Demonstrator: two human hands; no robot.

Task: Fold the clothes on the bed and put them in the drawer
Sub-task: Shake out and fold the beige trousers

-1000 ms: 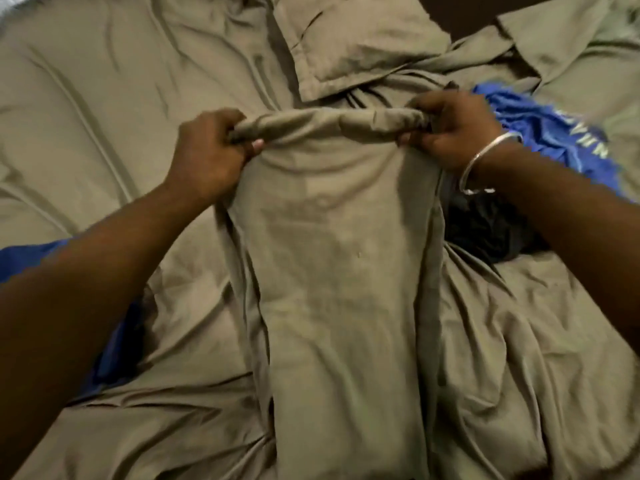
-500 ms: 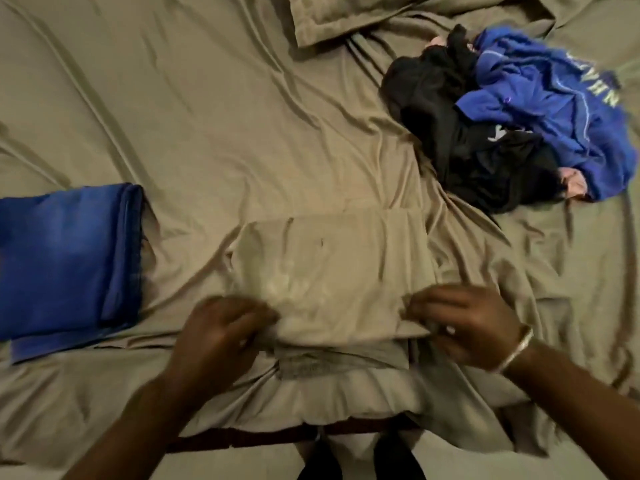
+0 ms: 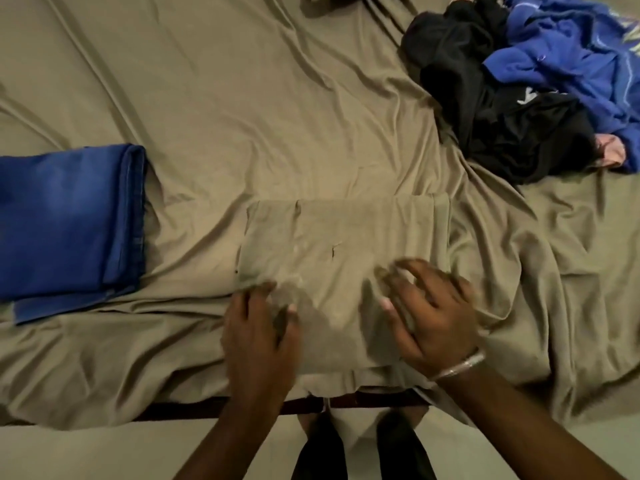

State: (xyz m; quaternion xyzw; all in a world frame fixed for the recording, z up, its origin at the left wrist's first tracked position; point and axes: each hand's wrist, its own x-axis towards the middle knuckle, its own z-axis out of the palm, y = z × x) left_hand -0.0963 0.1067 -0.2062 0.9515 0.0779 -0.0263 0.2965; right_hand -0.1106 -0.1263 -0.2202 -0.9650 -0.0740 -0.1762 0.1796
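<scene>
- Bed [image 3: 242, 116] with an olive sheet fills the view; no drawer in sight.
- Unfolded pile, black garment [image 3: 485, 109] with blue garment [image 3: 571, 64], far right, well apart from the hands.
- Folded blue jeans [image 3: 65, 223] at left edge.
- Olive folded garment [image 3: 339, 244] lies at the near edge, directly under both hands, long axis running away from the person.
- Left hand [image 3: 259, 337] on its near left corner, seems to pinch cloth; blurred, cannot tell for sure.
- Right hand [image 3: 429, 313] lies flat, fingers spread, pressing the near right part.
- Both hands equally near; next fold likely front-to-back.
- Bracelet [image 3: 457, 367] on right wrist.
</scene>
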